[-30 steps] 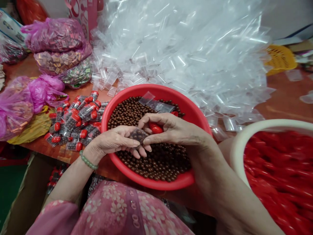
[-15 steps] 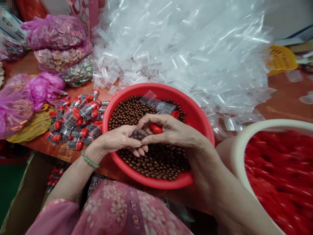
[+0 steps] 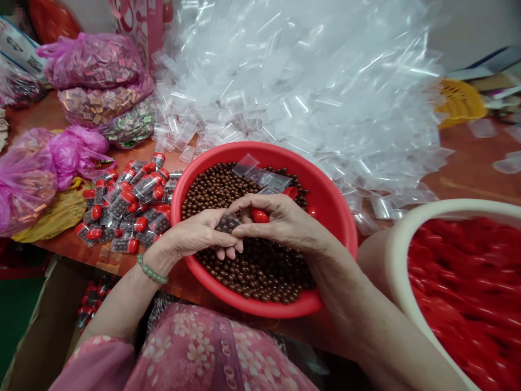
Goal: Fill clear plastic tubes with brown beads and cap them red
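Over a red basin of brown chocolate-like balls, my left hand is closed around a small clear plastic container with brown balls inside. My right hand meets it, thumb and fingertips at the container's right end. A red cap sits within the curled fingers of that right hand. Behind the right hand, empty clear containers lie on the balls, with another red piece beside them. Part of the container is hidden by my fingers.
Left of the basin lies a pile of filled, red-capped containers. Behind rises a big heap of clear containers. A cream tub of red caps stands at right. Pink bags are at back left, a yellow basket at back right.
The view has shifted slightly. Both hands keep nearly the same pose around the container, with only small finger movement.
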A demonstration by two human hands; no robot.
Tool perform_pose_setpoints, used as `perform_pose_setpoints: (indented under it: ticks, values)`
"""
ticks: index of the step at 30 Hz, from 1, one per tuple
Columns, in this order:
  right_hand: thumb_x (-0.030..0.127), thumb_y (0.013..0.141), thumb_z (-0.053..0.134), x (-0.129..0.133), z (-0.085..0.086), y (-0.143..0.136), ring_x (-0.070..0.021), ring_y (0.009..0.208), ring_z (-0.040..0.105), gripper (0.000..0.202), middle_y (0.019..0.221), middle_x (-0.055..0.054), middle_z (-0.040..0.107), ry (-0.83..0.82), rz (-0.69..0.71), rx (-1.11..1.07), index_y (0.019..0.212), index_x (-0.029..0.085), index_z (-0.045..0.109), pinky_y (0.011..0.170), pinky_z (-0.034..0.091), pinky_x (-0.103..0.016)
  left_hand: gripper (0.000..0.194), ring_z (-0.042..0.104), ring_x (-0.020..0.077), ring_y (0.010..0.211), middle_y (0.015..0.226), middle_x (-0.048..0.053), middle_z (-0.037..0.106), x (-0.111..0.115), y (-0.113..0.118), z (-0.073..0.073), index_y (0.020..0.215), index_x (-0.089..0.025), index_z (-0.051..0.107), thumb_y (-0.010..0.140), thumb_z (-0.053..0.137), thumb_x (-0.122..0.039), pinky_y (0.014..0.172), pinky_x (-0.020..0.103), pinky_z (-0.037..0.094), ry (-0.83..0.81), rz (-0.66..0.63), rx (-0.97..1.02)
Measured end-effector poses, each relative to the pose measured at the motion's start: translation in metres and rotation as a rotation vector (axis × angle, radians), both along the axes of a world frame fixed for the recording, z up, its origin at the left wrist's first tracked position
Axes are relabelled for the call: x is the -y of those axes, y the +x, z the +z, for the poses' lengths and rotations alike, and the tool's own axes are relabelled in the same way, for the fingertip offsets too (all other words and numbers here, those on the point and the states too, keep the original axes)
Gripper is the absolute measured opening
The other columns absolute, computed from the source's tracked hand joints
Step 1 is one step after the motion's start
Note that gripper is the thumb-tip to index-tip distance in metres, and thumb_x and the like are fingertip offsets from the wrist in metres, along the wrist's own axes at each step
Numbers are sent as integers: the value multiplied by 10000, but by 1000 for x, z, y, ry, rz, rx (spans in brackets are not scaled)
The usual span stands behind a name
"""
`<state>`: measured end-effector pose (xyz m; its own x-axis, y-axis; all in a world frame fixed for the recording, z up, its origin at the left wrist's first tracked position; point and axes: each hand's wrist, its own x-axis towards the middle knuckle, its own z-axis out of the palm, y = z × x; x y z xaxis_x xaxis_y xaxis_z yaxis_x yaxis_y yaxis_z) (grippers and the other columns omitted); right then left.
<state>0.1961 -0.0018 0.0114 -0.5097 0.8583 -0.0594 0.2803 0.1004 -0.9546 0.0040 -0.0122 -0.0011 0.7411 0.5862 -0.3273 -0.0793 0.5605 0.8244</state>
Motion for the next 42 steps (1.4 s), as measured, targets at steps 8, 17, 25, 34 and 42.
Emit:
perform_pose_setpoints:
  ticks: [8, 17, 25, 34, 42]
  values:
    - [423, 691, 773, -5, 4, 3, -111, 650, 528, 328, 712, 25, 613, -187, 170, -12, 852, 173, 633, 633, 421, -245, 260, 581, 64, 522, 702, 1, 636, -1, -2, 4, 911, -120, 563, 688, 681, -185, 442, 148, 425, 4, -38, -55]
    - [431, 691, 765, 1, 4, 3, -110, 650, 508, 304, 694, 32, 570, -24, 12, 24, 770, 188, 600, 638, 411, -238, 294, 632, 89, 631, 750, 29, 673, -1, -2, -1, 889, -123, 565, 685, 744, -234, 554, 171, 486, 11, 34, -20]
    - [486, 687, 768, 9, 13, 0, -123, 626, 530, 325, 664, 12, 606, 56, -83, 37, 710, 193, 630, 610, 430, -245, 343, 611, 99, 733, 793, 11, 643, 0, 0, -5, 864, -129, 648, 594, 825, -246, 642, 215, 522, -6, 172, 32]
    - [380, 751, 732, 24, 17, 8, -128, 639, 576, 190, 682, 2, 656, 112, -143, 73, 725, 203, 666, 638, 456, -250, 335, 632, 104, 745, 792, 29, 677, 1, 2, -7, 871, -124, 694, 586, 837, -227, 720, 239, 513, -31, 238, 84]
    - [344, 771, 701, 16, 31, -3, -126, 624, 576, 147, 667, 11, 651, 218, -265, 102, 714, 213, 665, 643, 467, -251, 352, 658, 143, 796, 840, 63, 700, 2, 1, -7, 902, -118, 690, 589, 835, -192, 737, 271, 518, -48, 141, 115]
